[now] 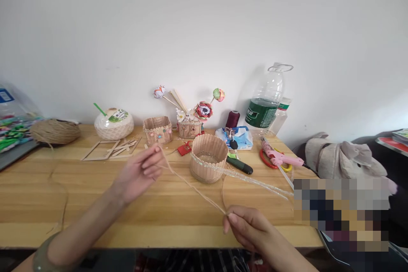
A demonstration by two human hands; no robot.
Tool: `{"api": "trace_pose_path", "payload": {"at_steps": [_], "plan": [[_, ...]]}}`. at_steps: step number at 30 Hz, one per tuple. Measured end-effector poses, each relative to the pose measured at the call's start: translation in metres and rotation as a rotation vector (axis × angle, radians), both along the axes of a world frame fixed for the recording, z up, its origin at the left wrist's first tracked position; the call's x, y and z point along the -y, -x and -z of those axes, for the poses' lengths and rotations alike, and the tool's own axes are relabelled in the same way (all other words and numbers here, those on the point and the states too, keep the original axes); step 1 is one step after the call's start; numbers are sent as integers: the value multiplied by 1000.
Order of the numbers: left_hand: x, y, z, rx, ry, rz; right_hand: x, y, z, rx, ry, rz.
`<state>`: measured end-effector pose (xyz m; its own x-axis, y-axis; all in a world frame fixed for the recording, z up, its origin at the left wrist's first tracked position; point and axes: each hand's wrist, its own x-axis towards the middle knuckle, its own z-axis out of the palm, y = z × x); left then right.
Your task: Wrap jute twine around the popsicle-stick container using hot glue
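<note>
A thin tan twine (194,188) runs slanting between my two hands above the table. My left hand (140,174) is raised and pinches its upper end between thumb and fingers. Nearer the table's front edge, my right hand (247,225) grips the lower end, and a loose strand curves up from it. Just beyond the twine stands a round basket of wooden craft sticks (208,161), upright and apart from both hands. Sparkly clear glue sticks or strips (255,180) stretch from in front of the basket toward the right.
A twine ball (55,131), a wrapped coconut (114,125) and loose sticks (124,148) lie left. Behind are a small decorated basket (158,131) and paper flowers (203,111). On the right sit a large bottle (264,102), a pink glue gun (280,156) and a dark-handled tool (239,164).
</note>
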<state>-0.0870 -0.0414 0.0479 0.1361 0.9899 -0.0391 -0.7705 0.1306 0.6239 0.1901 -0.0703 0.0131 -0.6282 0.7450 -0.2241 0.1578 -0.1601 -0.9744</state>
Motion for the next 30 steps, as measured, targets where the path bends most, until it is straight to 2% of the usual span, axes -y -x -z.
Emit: {"api": "trace_pose_path", "payload": {"at_steps": [2,6,10,15,19,23,25,27,30], "plan": [[-5,18,-5,-32,-73,-144,2,-15,3,61,-8,62],[-10,49,-11,-43,-139,-265,5,-39,7,182,2,164],[-11,64,-16,-82,-171,-348,6,-49,9,174,49,169],[-11,70,-25,-296,-73,-391,5,-52,2,218,-2,169],[-12,77,-23,-531,-6,-471,5,-55,-2,304,-3,180],[-13,87,-15,-676,39,-555,4,-59,0,385,-215,255],[-14,92,-13,-753,56,-616,3,-60,1,359,-283,289],[-15,98,-13,-826,73,-655,2,-60,0,290,-265,305],[-18,111,-16,-939,93,-707,2,-61,-2,160,-151,319]]}}
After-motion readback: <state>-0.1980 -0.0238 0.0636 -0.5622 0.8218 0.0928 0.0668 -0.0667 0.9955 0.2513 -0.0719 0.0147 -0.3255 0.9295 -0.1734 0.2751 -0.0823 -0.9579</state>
